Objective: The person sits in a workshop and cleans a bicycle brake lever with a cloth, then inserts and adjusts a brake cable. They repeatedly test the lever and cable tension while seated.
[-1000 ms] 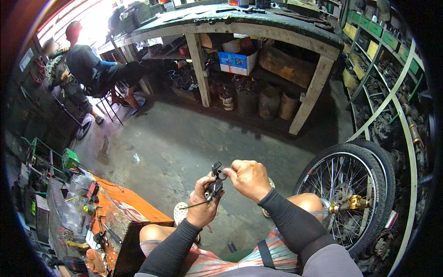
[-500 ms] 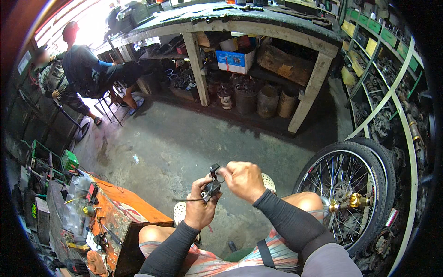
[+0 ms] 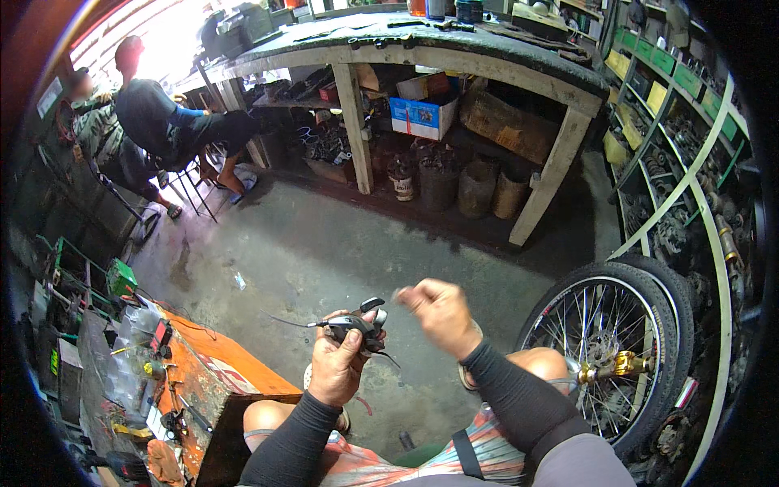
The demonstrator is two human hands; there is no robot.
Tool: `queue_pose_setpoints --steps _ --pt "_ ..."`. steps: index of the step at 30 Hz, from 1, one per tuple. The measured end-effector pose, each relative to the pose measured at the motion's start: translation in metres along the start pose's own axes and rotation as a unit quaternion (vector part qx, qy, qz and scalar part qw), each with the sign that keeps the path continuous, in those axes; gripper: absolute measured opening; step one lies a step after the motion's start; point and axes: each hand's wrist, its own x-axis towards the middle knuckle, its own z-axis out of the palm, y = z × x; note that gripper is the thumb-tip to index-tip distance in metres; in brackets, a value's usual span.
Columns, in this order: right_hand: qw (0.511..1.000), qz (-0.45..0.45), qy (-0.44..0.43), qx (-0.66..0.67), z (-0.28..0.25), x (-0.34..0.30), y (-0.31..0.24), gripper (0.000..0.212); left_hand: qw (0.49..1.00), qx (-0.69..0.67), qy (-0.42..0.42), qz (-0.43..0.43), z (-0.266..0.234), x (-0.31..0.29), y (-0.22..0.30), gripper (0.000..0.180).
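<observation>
In front of my knees, my left hand (image 3: pixel 339 365) is wrapped round a black and grey bicycle gear shifter (image 3: pixel 350 325). The shifter has a rounded body, a clamp ring and a lever. A thin dark cable (image 3: pixel 288 321) sticks out of its left side, and another thin end hangs below it on the right. My right hand (image 3: pixel 445 318) is raised a little to the right, apart from the shifter. Its thumb and forefinger are pinched together; the tips are smeared, and whatever is between them I cannot make out.
An orange wooden box (image 3: pixel 215 357) with tools on top stands at my left. Spoked bicycle wheels (image 3: pixel 600 349) lean at my right, by a gold hub (image 3: pixel 625 364). A long workbench (image 3: pixel 487 57) and parts shelves (image 3: pixel 665 122) stand beyond. Two people sit at the far left.
My right hand has moved away from the shifter, to the right. My left hand has turned the shifter so its body now faces up, lying more level, and shifted slightly left.
</observation>
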Motion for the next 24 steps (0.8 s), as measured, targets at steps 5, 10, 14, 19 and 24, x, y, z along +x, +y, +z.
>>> queue_pose_setpoints --steps 5,10,14,19,24 --pt "0.994 0.034 -0.046 -0.097 0.019 -0.01 0.0 0.041 0.999 -0.03 0.003 -0.024 -0.003 0.002 -0.014 0.049" --pt "0.982 0.152 -0.061 -0.091 0.006 -0.002 0.021 0.047 0.999 0.018 -0.027 0.04 0.005 -0.002 -0.018 0.053" --pt "0.963 0.215 -0.032 0.156 0.001 -0.004 0.005 0.042 0.998 -0.042 -0.046 0.012 0.003 0.003 -0.007 0.056" --pt "0.99 0.133 -0.036 -0.036 -0.001 -0.01 0.01 0.041 0.998 -0.048 -0.045 -0.002 0.003 0.004 -0.017 0.047" --pt "0.989 0.142 -0.031 -0.009 -0.003 0.0 0.011 0.038 0.997 -0.045 0.061 -0.035 -0.012 0.006 0.001 0.038"
